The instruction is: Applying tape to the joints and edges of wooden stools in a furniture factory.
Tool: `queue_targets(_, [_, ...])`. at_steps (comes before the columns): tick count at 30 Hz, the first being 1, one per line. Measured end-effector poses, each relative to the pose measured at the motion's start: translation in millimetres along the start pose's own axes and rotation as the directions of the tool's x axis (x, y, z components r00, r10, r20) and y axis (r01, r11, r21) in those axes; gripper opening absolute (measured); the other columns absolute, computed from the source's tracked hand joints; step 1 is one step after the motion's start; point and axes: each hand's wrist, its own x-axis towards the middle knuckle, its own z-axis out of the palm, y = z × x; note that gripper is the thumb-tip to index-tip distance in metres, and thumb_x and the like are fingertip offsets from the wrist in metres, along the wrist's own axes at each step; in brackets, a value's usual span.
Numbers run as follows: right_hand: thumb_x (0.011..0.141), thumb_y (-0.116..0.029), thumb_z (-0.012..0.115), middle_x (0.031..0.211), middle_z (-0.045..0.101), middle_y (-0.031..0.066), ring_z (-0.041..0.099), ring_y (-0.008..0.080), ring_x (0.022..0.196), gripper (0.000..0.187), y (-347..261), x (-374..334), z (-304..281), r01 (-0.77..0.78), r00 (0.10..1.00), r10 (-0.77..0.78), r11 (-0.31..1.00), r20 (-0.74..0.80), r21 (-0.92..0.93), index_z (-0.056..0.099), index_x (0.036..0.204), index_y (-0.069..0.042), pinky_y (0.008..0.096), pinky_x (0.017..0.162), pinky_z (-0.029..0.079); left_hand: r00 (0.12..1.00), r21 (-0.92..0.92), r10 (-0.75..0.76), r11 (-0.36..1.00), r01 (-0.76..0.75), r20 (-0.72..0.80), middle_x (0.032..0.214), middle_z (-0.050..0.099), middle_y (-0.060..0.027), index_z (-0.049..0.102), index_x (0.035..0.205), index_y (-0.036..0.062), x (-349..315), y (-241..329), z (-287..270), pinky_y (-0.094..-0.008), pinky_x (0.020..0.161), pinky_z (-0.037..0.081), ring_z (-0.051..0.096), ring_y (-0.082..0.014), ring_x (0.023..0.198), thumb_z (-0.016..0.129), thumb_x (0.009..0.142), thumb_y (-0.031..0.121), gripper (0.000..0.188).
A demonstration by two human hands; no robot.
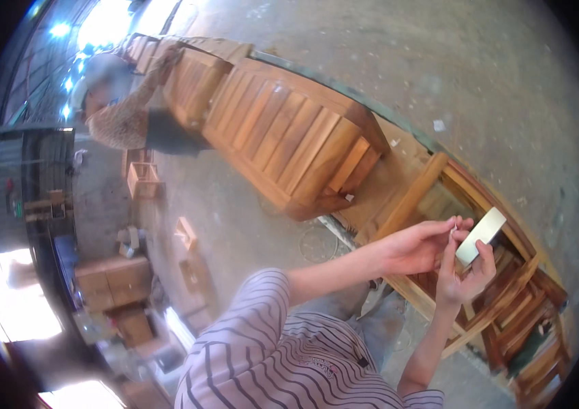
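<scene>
"Where's there room to pass?"

"To the upper right, the bare concrete floor (480, 75) lies open. Directly under the left hand (415, 247) and right hand (463, 276), which hold a roll of tape (481, 235), the open wooden chair frame (507, 300) blocks the way down with its rails and slats."

"And to the left?"

"The slatted wooden bench (289, 146) stands just beside the frame. Beyond it another person (115, 102) bends over more furniture. Small wooden boxes (143, 180) and offcuts dot the floor strip on the left; I think gaps run between them, though the view blurs there."
</scene>
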Motion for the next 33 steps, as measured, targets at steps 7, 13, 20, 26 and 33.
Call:
queue_targets(7, [0.082,0.013,0.063,0.099,0.059,0.0195,0.062,0.0302,0.102,0.048,-27.8,1.2,-10.3,-0.024,0.997,0.032,0.993,-0.064,0.116,0.039,0.121,0.001,0.0397,0.093,0.050,0.986,0.152,0.157,0.977,-0.148,-0.048,0.124,0.057,0.0027,0.050,0.131,0.0145,-10.9,-32.0,27.2,-0.0380,0.103,0.038,0.047,-0.0116,0.121,0.056,0.097,0.032,0.038])
queue_targets(13, [0.083,0.010,0.064,0.117,0.051,0.0193,0.059,0.0274,0.105,0.052,-45.0,-23.1,-43.8,-0.178,0.965,0.197,0.977,-0.172,0.119,0.036,0.125,0.000,0.0356,0.094,0.049,0.971,0.149,0.237,0.961,-0.231,-0.022,0.132,0.048,-0.0017,0.055,0.117,0.0107,-0.5,-82.5,25.6,-0.0405,0.109,0.037,0.042,-0.0172,0.127,0.056,0.098,0.026,0.025])
queue_targets(20, [0.083,-0.001,0.071,0.110,0.059,0.0086,0.059,0.0167,0.100,0.045,-38.2,-32.2,-62.1,-0.570,0.708,0.704,0.619,-0.059,0.540,0.049,0.122,-0.005,0.0286,0.085,0.050,0.718,0.947,0.690,0.165,-0.275,0.089,0.136,0.046,-0.0061,0.073,0.104,0.0024,-0.2,-86.5,18.5,-0.0331,0.101,0.041,0.048,-0.0190,0.122,0.068,0.087,0.010,0.019])
queue_targets(26, [0.084,-0.002,0.069,0.110,0.061,0.0077,0.059,0.0154,0.100,0.045,-23.2,-41.5,-51.4,-0.603,0.518,0.853,0.420,-0.068,0.678,0.046,0.123,-0.005,0.0271,0.085,0.048,0.754,0.955,0.657,0.226,-0.193,-0.003,0.129,0.052,-0.0075,0.071,0.106,-0.0010,16.7,-79.5,1.3,-0.0298,0.095,0.045,0.053,-0.0153,0.115,0.068,0.087,0.006,0.021])
queue_targets(33, [0.087,-0.002,0.067,0.105,0.062,0.0086,0.059,0.0123,0.093,0.044,20.9,-60.1,-34.9,-0.588,0.534,0.833,0.487,-0.141,0.646,0.044,0.124,-0.004,0.0248,0.077,0.049,0.718,0.997,0.695,-0.007,0.071,-0.046,0.103,0.070,-0.0095,0.071,0.106,-0.0003,42.7,-9.2,-22.8,-0.0277,0.091,0.046,0.062,-0.0127,0.098,0.071,0.088,0.022,0.029])
